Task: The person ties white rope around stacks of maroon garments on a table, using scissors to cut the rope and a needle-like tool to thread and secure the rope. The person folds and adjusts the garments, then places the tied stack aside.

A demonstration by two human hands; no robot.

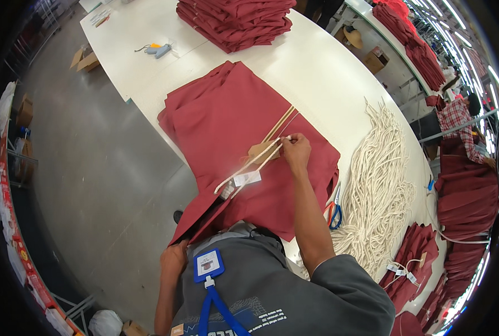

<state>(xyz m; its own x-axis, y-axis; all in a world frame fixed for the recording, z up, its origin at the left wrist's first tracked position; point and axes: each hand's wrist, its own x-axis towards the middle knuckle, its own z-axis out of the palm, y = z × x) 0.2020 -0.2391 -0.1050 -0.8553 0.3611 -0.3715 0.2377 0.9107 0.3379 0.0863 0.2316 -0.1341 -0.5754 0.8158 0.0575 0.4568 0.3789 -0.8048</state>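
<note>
My right hand (298,152) pinches the ends of a white twisted cord (249,164) above a pile of maroon fabric pieces (220,113). The cord runs as two strands down to an opening in the top piece. Beneath the strands lie a brown paper tag (261,150) and a white label (253,177) bearing writing. Two narrow tan strips (279,123) extend beyond the tag. Close to my body, my left hand (176,255) grips the near left edge of the maroon cloth, its fingertips partly hidden by the fabric.
Right of the pile are scissors (336,215) and a heap of loose white cords (379,176). A tall maroon fabric stack (237,23) and a grey hand tool (159,51) sit farther back on the white table (316,71). At far right, another person (455,122) handles maroon cloth.
</note>
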